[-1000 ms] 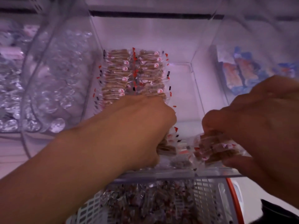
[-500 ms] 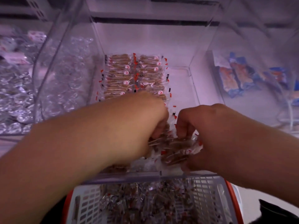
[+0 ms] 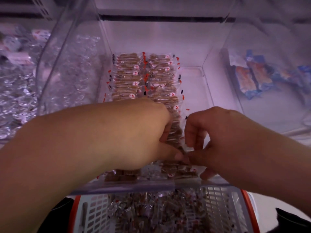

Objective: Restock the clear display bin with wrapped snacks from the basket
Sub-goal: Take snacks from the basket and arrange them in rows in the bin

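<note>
Your right hand (image 3: 217, 140) is now sitting further left than a second ago, right up against your left hand (image 3: 134, 135), and the loose bundle it was carrying at the clear display bin's (image 3: 210, 98) front-right corner is no longer out there. Both hands are meeting over the bin's front half, near its centre line.

Left grip: fingers curling down, pinching wrapped snacks (image 3: 175, 130) that are standing on edge at the near end of the right-hand row. Right grip: fingers (image 3: 195, 137) curling onto the same stack from the other side, thumb tips touching or nearly so. Exactly which packets each hand is clamping, I can't tell, since the knuckles are hiding it.

Further back in the bin, two neat rows of snacks (image 3: 144, 78) are lying side by side, hard against its left wall; the right strip of the bin floor is showing bare. A few loose packets (image 3: 178, 170) are lying flat just behind the bin's front lip.

Below the front lip, the basket (image 3: 94, 214), white lattice with an orange rim, is sitting with plenty of wrapped snacks still in it.

Left of the bin, a neighbouring bin is holding silver foil packets (image 3: 15, 91); right of it, blue packets (image 3: 254, 76).
</note>
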A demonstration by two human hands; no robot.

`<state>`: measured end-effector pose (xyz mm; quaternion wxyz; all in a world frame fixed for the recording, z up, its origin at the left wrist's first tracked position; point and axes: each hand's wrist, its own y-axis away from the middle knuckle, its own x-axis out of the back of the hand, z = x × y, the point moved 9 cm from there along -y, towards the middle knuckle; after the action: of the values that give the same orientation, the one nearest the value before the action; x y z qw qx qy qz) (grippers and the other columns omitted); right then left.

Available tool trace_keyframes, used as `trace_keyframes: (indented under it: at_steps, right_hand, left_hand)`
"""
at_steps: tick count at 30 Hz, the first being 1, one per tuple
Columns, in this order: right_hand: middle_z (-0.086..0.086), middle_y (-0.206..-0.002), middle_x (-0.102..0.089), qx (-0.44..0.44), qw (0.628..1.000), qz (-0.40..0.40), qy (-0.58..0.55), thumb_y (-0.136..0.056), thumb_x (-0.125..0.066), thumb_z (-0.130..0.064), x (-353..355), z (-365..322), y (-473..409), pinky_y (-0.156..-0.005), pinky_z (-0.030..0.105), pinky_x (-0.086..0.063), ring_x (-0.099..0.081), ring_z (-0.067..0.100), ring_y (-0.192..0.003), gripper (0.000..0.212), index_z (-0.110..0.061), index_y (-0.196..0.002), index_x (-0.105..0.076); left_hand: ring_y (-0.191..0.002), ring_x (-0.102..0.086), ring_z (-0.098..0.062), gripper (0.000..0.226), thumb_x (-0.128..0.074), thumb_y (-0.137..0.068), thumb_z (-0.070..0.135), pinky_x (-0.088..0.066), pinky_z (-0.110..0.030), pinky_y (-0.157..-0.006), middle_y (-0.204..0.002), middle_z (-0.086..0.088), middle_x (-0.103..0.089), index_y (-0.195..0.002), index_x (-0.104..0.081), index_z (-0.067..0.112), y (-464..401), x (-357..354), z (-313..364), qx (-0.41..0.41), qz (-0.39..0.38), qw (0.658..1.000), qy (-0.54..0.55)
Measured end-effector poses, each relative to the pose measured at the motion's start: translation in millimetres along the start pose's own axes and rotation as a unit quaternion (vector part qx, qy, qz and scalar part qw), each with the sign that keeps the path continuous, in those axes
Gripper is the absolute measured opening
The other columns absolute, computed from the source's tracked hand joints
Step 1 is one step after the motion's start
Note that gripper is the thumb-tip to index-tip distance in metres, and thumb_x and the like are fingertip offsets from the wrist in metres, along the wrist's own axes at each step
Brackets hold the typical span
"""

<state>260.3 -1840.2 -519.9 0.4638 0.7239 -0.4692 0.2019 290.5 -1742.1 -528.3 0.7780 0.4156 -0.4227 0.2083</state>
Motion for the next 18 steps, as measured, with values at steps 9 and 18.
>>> trace_keyframes:
  at_steps: [9, 18]
  right_hand:
    - [-0.007, -0.084, -0.061, 0.0, 0.999, 0.037, 0.027, -0.078, -0.073, -0.046, 11.3, 5.4, 2.9, -0.074, 0.035, -0.056, -0.061, 0.011, -0.074, 0.031, -0.03, -0.091, -0.05]
    - [0.008, -0.065, -0.072, -0.075, 0.983, -0.029, -0.164, -0.086, -0.064, -0.03, -14.4, 28.0, -4.4, -0.067, 0.053, -0.06, -0.072, 0.031, -0.059, 0.01, -0.037, -0.085, -0.056]
  left_hand:
    - [-0.068, -0.053, -0.01, 0.054, -0.082, -0.054, 0.066, -0.039, -0.028, -0.057, -0.068, 0.008, -0.055, -0.077, -0.056, 0.025, 0.8, 4.5, -7.7, 0.054, 0.023, 0.998, -0.011]
    - [-0.078, -0.055, -0.014, 0.042, -0.082, -0.067, 0.055, -0.047, -0.03, -0.068, -0.079, 0.007, -0.054, -0.082, -0.055, 0.026, 1.9, -1.3, -11.2, 0.061, -0.011, 0.998, 0.022]
